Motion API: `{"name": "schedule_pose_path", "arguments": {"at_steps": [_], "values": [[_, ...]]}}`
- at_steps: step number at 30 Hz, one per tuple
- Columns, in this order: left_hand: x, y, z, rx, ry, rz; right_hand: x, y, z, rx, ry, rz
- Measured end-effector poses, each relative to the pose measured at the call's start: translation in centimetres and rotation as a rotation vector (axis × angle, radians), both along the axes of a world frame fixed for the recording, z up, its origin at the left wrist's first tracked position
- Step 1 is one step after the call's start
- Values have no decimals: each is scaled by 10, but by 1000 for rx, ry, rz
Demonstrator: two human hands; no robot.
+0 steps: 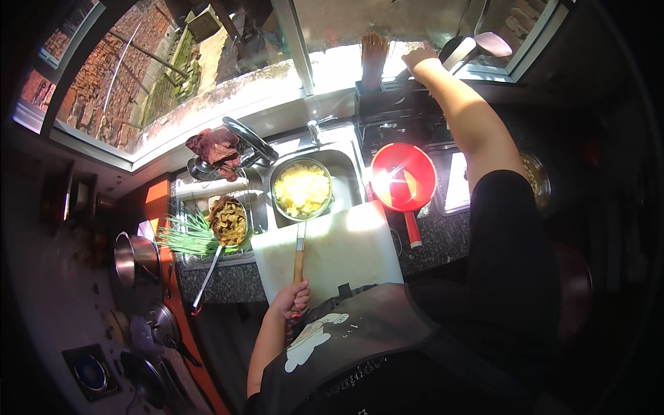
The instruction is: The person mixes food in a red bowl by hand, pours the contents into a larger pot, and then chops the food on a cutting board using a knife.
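My left hand [293,300] is closed around the wooden handle [299,265] of a round metal strainer [275,203]. Pale yellow food pieces [302,189] fill the strainer, which sits over the sink basin [342,168]. Under the handle lies a white cutting board [337,254]. My right hand [421,59] reaches up to the window sill, among kitchen utensils beside a bundle of thin sticks like chopsticks [374,57]. Glare hides whether its fingers hold anything. Near it stand a spatula or ladle head [493,45] and other handles.
A red pan [404,176] sits right of the sink, its handle toward me. On the left are a second strainer with brown slices [228,220], long green stalks [189,233], the faucet [251,139] and a crumpled reddish-brown thing [215,148]. A steel pot [136,259] stands farther left.
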State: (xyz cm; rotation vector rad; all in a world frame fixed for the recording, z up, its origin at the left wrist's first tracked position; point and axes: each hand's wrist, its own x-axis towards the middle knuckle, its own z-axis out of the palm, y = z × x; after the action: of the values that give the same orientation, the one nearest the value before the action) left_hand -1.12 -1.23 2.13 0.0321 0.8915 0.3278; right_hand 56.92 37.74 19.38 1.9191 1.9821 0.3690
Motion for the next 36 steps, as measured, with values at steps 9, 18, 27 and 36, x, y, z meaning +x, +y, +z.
{"name": "schedule_pose_path", "arguments": {"at_steps": [9, 18, 27, 36], "values": [[6, -3, -4, -27, -6, 22, -2, 4, 37, 46, 0, 114], [13, -2, 4, -2, 78, 25, 10, -42, 92, 331, -105, 332], [2, 20, 0, -24, 13, 3, -16, -225, 138, 659, -92, 223], [-14, 41, -7, 12, -73, -129, -148, -437, 2, 315, 965, -402]]}}
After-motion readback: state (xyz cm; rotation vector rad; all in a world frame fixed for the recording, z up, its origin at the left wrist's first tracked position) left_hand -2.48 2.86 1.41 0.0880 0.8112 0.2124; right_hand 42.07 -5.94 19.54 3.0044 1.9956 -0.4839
